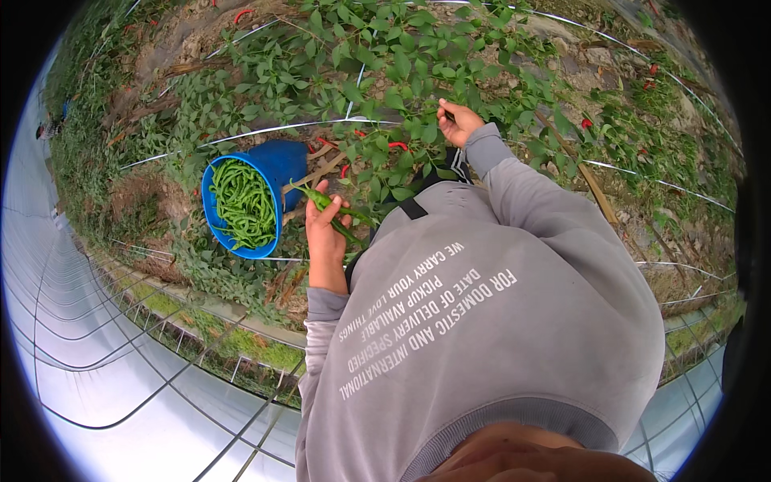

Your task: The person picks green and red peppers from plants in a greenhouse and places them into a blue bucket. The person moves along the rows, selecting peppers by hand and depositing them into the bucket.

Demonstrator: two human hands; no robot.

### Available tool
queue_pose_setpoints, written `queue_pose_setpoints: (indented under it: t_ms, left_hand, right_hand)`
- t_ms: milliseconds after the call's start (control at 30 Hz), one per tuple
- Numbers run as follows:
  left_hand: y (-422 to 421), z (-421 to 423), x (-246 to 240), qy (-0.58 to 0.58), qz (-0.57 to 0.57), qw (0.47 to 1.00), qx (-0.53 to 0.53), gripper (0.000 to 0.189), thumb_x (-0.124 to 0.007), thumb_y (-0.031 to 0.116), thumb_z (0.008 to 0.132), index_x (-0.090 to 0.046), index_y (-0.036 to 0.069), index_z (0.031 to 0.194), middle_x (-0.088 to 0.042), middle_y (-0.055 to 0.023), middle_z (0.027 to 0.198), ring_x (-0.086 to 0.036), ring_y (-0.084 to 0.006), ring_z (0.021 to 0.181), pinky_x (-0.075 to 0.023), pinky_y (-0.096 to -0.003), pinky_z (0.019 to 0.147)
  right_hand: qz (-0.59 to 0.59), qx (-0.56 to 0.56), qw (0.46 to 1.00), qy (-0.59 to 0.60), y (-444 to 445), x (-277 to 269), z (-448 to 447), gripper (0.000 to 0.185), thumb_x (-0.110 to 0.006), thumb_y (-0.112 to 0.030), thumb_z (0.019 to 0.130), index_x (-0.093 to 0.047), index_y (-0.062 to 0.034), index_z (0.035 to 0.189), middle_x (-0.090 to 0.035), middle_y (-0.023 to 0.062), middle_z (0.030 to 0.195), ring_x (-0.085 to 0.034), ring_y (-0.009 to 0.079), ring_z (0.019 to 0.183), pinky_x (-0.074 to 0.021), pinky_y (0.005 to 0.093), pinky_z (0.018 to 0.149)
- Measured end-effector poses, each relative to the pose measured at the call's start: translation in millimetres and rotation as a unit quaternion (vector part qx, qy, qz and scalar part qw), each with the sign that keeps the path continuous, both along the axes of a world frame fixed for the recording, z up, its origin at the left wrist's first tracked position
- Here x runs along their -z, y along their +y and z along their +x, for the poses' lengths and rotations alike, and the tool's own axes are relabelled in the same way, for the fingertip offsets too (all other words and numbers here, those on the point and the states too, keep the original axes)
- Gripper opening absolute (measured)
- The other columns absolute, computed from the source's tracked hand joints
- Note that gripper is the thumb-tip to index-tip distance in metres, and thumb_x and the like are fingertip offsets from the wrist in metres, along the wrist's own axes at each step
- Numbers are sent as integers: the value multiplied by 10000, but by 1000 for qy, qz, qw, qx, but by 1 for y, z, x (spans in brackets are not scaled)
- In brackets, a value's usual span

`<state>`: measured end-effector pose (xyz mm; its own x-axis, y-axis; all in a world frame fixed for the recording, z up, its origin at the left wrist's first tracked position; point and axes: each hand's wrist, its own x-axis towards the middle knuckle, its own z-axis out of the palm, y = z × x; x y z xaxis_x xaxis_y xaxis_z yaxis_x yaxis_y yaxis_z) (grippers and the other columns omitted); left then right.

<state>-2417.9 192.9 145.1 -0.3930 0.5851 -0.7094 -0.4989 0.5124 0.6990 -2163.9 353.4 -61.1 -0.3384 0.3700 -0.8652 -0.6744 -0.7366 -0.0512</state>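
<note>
Several long green chili peppers lie across the palm of my left hand, with its fingers curled around them. That hand is just right of a blue plastic bucket, whose mouth faces me and shows a heap of green chili peppers. Farther forward, my right hand is among the leaves of a pepper plant. Its fingers are bent close together, and a small dark patch shows between them. Whether this is a held thing or shadow is unclear.
Red chili peppers lie among the plants. White cords run along and across the rows. A wooden stake slants at the right. Beyond the left edge of the bed stands a greenhouse frame with plastic film. Another person is far left.
</note>
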Motion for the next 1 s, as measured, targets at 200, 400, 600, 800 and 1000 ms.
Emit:
queue_pose_setpoints:
  t_ms: [200, 400, 600, 800, 1000]
  left_hand:
    - [26, 14, 0, -14, 17, 998, 59, 499, -623, 53, 858, -428, 67, 1317, -562, -40, 882, -533, -134, 785, -368, -231, 547]
    - [53, 33, 12, -65, -27, 984, 163, 540, -670, 189, 872, -431, 113, 1351, -627, -60, 1049, -555, -114, 817, -342, -221, 545]
    - [69, 40, 34, -94, 7, 985, 145, 509, -655, 179, 879, -460, 74, 1337, -621, -72, 1106, -602, -158, 925, -473, -272, 683]
    - [82, 34, 22, -119, 30, 987, 107, 511, -614, 167, 900, -438, 82, 1373, -599, -25, 1016, -575, -175, 850, -496, -310, 749]
    - [93, 19, 6, 83, 48, 981, 171, 569, -676, 12, 820, -443, 50, 1338, -579, -30, 912, -530, -120, 733, -403, -246, 557]
  right_hand:
    - [428, -91, 842, -314, -39, -95, -3, 120, -675, -50, 848, -630, 14, 938, -600, 62, 932, -610, 150, 836, -530, 280, 723]
    - [696, -177, 625, -305, -77, -172, -4, 147, -702, -15, 759, -664, -36, 899, -591, 78, 965, -620, 236, 803, -513, 319, 681]
    - [780, -230, 543, -210, -81, -175, -5, 152, -645, -52, 794, -669, -67, 942, -604, 41, 1036, -628, 233, 836, -531, 326, 695]
    - [551, -223, 769, -235, -101, -150, 26, 256, -606, -67, 842, -668, -102, 1088, -610, 74, 1130, -643, 178, 841, -532, 319, 704]
    - [192, -41, 934, -300, -106, -77, 78, 247, -495, -122, 957, -594, 31, 1123, -639, 77, 934, -608, 120, 653, -511, 260, 567]
